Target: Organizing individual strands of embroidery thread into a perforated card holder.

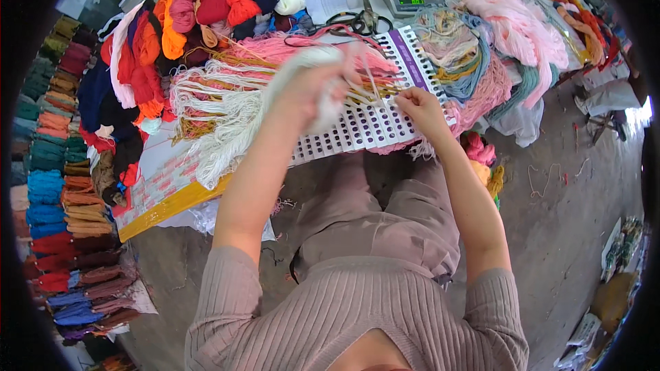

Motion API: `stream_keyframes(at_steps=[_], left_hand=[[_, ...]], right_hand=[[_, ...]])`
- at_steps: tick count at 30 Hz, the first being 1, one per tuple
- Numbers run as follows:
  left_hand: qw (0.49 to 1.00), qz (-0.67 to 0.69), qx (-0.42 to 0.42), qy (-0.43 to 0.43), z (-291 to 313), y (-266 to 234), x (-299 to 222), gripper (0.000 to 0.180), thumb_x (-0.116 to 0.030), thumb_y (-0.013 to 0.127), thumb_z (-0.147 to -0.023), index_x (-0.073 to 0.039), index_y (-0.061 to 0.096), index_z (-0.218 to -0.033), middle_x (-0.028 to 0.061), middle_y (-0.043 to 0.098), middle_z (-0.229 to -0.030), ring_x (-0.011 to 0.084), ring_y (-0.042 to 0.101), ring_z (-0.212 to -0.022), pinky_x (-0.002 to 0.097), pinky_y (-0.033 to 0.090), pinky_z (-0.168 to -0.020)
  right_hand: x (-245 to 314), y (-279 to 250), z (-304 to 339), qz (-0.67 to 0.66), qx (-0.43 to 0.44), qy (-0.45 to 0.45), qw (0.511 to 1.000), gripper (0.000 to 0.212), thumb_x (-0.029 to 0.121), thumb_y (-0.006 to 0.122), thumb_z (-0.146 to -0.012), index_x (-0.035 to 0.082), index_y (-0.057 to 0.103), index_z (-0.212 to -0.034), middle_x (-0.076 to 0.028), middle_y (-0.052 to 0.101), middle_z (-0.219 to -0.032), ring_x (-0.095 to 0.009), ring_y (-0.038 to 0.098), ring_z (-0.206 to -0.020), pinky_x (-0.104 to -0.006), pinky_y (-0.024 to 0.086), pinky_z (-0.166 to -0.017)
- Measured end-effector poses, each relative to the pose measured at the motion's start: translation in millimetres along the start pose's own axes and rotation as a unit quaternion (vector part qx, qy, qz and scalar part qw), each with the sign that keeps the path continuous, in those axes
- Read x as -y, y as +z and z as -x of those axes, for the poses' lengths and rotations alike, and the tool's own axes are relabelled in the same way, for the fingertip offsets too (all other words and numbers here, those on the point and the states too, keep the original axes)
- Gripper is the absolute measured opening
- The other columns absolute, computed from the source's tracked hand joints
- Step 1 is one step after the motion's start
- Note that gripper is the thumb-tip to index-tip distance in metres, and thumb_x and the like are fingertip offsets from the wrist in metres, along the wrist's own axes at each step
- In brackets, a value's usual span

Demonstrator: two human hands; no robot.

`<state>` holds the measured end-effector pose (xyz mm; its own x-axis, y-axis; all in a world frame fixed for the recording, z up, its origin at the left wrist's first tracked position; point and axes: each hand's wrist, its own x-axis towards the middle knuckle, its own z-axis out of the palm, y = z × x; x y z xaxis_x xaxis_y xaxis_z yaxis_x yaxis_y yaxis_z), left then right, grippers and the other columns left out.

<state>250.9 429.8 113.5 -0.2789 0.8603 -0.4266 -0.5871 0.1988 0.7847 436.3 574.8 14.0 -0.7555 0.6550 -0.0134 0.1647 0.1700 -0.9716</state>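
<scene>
A skein of white embroidery thread (pixel 299 69) is in my left hand (pixel 311 93), which is blurred by motion above the card strips. A strand seems to run from it toward the strips. My right hand (pixel 425 111) is closed, thumb and finger pinched at the right part of the white punched card strips (pixel 357 129); what lies in the pinch is too small to make out. Dark holes line the strips. White threads (pixel 223 141) and pink threads (pixel 275 48) spread out to the left of and beyond the strips. A purple-banded card (pixel 407 55) lies beyond my right hand.
Black-handled scissors (pixel 361 22) lie at the back, near a digital scale (pixel 412 0). Red and orange skeins (pixel 141 55) pile up at left, pastel skeins (pixel 512 27) at right. Shelved skeins (pixel 45 206) line the far left. The table's yellow edge (pixel 172 209) faces me.
</scene>
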Motion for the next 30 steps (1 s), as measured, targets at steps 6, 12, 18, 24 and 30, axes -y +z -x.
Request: stream_keyframes(at_steps=[6, 12, 18, 24, 30], left_hand=[[0.928, -0.37, -0.045, 0.007, -36.8, -0.9, 70.3, 0.025, -0.032, 0.059, -0.082, -0.006, 0.062, -0.081, 0.0043, 0.06, -0.068, 0.0115, 0.056, -0.059, 0.0285, 0.045, -0.054], [0.986, 0.159, 0.036, 0.031, 7.5, -130.3, -50.8, 0.011, -0.002, 0.058, -0.072, 0.001, 0.056, -0.082, 0.003, 0.049, -0.066, 0.0109, 0.047, -0.05, 0.0229, 0.04, -0.045], [0.922, -0.011, -0.342, 0.184, 24.8, -202.6, -88.6, 0.019, -0.021, 0.059, -0.086, -0.005, 0.06, -0.095, 0.0025, 0.059, -0.077, 0.0137, 0.053, -0.058, 0.0254, 0.042, -0.049], [0.988, -0.023, -0.079, 0.132, 50.7, -74.8, -7.5, 0.025, -0.021, 0.058, -0.083, -0.005, 0.064, -0.101, 0.0037, 0.063, -0.097, 0.0109, 0.057, -0.077, 0.0241, 0.045, -0.061], [0.991, 0.041, 0.126, 0.011, 46.1, 23.0, 53.1, 0.044, -0.035, 0.04, -0.095, -0.002, 0.049, -0.123, 0.0058, 0.057, -0.106, 0.0162, 0.056, -0.089, 0.0325, 0.046, -0.077]], right_hand=[[-2.3, -0.2, -1.1, 0.044, 0.064, -0.014, 0.997, 0.02, 0.02, 0.057, -0.085, 0.001, 0.06, -0.088, -0.003, 0.06, -0.069, -0.011, 0.055, -0.065, -0.0252, 0.042, -0.059], [9.1, -1.8, 3.8, 0.19, 0.045, 0.011, 0.981, 0.026, 0.031, 0.049, -0.088, 0.008, 0.06, -0.09, -0.004, 0.064, -0.076, -0.022, 0.061, -0.075, -0.0322, 0.045, -0.068], [4.2, 3.2, 3.7, 0.117, 0.051, -0.016, 0.992, 0.024, 0.027, 0.051, -0.088, 0.005, 0.06, -0.088, -0.004, 0.062, -0.07, -0.017, 0.057, -0.063, -0.029, 0.043, -0.061], [39.8, 31.9, 40.5, -0.011, -0.098, -0.097, 0.99, 0.015, 0.013, 0.052, -0.088, 0.002, 0.061, -0.092, -0.004, 0.058, -0.065, -0.01, 0.054, -0.061, -0.0249, 0.042, -0.056], [70.7, 72.6, 64.8, -0.253, 0.037, -0.006, 0.967, 0.011, 0.008, 0.057, -0.087, -0.002, 0.057, -0.092, -0.001, 0.055, -0.075, -0.006, 0.051, -0.063, -0.0197, 0.042, -0.057]])
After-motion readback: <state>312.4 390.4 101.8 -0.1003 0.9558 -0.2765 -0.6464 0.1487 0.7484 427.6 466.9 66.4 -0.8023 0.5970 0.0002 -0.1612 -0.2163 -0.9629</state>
